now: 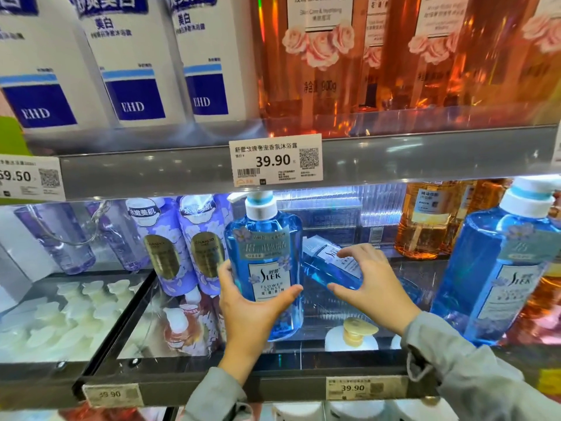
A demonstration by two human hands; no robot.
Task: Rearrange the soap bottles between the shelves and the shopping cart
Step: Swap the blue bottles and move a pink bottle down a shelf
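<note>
The shelf (194, 387) I'm working at runs across the lower half of my view. The biggest thing on it is the large blue bottle (491, 268) at 3 o'clock, standing just beside my right sleeve. A careless swing of that forearm could knock it off the front edge.

At the centre, my left hand (252, 311) is wrapped round the lower body of the upright soap bottle (264, 238), thumb across the front and fingers round the side. The bottle is tall and I hold it low, so I judge it could tilt at the pump end and bump the purple bottles (170, 238) at its 9 o'clock.

At its 3 o'clock, further back, a tipped blue bottle (328, 262) lies on a slant. My right hand (373, 287) arches wide over it, thumb low and fingers high, and I cannot tell whether it has closed on the bottle. On smooth plastic a half-hold could let the bottle roll or slide away. The cart is out of sight.
</note>
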